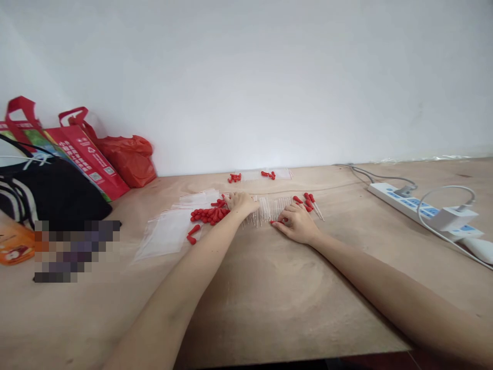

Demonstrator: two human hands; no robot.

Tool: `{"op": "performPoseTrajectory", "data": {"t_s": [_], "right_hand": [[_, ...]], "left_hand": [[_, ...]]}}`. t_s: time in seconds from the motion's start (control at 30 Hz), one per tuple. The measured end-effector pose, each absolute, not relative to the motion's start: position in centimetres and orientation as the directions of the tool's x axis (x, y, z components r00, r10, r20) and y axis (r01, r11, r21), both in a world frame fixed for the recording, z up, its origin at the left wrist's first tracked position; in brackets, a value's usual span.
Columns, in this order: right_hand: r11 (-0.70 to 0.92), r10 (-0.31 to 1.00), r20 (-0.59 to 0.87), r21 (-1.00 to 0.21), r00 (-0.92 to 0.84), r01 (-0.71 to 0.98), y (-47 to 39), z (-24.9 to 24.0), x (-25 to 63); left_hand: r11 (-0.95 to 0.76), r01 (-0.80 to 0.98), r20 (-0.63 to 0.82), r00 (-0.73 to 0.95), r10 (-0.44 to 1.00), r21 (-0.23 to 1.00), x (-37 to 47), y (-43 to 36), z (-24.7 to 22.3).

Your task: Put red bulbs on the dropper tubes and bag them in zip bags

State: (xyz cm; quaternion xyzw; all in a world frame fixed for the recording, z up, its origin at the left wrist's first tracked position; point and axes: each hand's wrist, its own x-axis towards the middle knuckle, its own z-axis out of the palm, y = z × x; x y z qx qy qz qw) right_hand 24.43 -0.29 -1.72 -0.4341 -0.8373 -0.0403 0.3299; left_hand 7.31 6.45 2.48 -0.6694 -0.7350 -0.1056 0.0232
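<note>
A row of clear thin tubes (265, 209) lies on the wooden table between my hands. My left hand (242, 203) is at the left end of the row, beside a pile of red rubber bulbs (210, 215); its fingertips are too small and hidden to read. At the right end, my right hand (296, 223) has its fingers curled together around a red bulb (273, 222), which shows at the fingertips. Just beyond it lie several tubes with red bulbs on their ends (311, 199). Two loose red bulbs (193, 230) are apart from the pile.
Clear plastic bags (164, 234) lie left of the pile. Near the wall are bags with red bulbs (283, 173). Red shopping bags (87, 154) and a black bag (57, 190) stand at left. A white power strip (400, 201) with cables is at right.
</note>
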Motion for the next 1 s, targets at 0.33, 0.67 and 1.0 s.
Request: {"op": "performPoseTrajectory", "data": {"t_s": [0.33,0.67,1.0], "right_hand": [[0.62,0.699,0.583,-0.206,-0.414,0.757,-0.4,-1.5,24.4],[0.639,0.697,0.684,-0.458,-0.215,0.618,0.0,-1.8,23.7],[0.772,0.618,0.682,-0.433,-0.391,0.466,-1.3,-1.7,21.7]], "left_hand": [[0.049,0.991,0.177,-0.071,0.982,0.126,7.2,6.6,2.8],[-0.519,0.85,0.44,0.434,0.786,0.09,2.5,0.0,2.7],[-0.689,0.719,0.626,0.495,0.602,0.094,0.8,-1.4,-0.3]]}}
